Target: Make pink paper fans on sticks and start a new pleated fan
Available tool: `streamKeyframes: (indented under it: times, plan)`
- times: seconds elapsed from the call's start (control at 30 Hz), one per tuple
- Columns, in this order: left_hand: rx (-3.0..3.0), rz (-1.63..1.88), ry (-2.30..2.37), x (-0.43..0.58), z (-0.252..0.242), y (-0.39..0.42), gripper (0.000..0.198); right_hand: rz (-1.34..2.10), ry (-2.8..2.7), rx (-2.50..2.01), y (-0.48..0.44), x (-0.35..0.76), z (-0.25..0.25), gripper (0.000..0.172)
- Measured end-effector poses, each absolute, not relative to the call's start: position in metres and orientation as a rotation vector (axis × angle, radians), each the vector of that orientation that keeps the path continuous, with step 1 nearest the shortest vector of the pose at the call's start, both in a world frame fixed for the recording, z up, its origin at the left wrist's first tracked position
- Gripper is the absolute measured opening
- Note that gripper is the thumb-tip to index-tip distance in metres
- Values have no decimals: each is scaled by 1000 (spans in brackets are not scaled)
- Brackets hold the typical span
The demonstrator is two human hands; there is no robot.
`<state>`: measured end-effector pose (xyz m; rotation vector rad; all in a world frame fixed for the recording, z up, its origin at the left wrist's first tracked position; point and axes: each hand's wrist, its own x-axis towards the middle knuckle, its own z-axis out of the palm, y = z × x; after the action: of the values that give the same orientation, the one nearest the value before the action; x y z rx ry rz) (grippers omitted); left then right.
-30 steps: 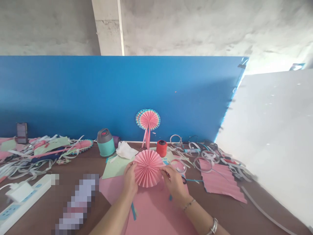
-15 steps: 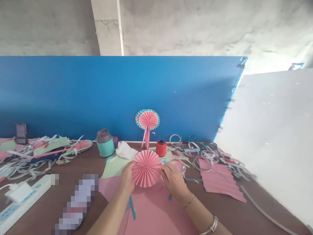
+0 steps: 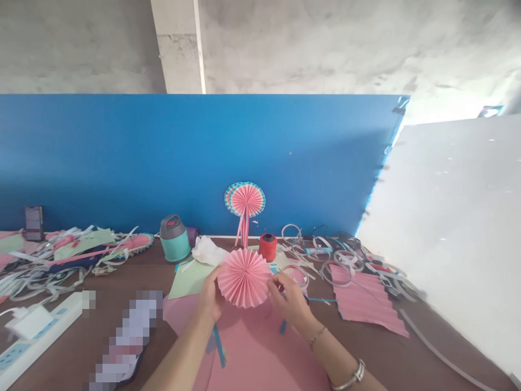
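A round pleated pink paper fan is held up over the pink paper, its folds radiating from the middle and its rim zigzagged. My left hand grips its left edge, with some fingers hidden behind it. At the right edge, the bent fingers of my right hand pinch the rim. Below lies a large sheet of pink paper with blue strips on it. Straight behind stands a finished-looking pink fan with a blue-striped rim against the partition, pink ribbons hanging from it.
A red thread spool, crumpled white tissue and a teal container stand behind. Folded pink paper and clear rings lie right. At left are paper strips, a power strip and a pixelated object.
The fan's face has tilted and its rim pleats now stand out more deeply. My right hand's fingers have shifted slightly and curled more at the right edge.
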<state>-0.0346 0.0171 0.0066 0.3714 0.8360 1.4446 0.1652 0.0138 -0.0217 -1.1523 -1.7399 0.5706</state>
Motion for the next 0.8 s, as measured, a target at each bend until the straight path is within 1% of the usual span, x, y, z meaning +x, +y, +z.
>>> streamKeyframes:
  times: [0.07,0.13,0.23,0.37,0.43,0.57,0.8]
  plan:
    - [360,1442,636,-38,11,16,22,939,-1469,-1116,17,166,-22,25]
    - [329,1428,519,-41,11,18,28,1289,-1159,-986,20,170,-22,27]
    - [341,1396,606,-39,5,22,23,1661,-839,-767,21,176,-20,26]
    - [534,1268,758,-23,-7,17,16,2046,-633,-502,18,177,-19,21]
    - [690,1210,726,-13,-10,11,20,2113,-627,-484,16,174,-21,20]
    - [929,1116,605,-1,-12,0,29,2128,-681,-531,15,166,-27,20]
    - [880,1212,654,1,-14,-2,25,2154,-717,-571,14,165,-31,17]
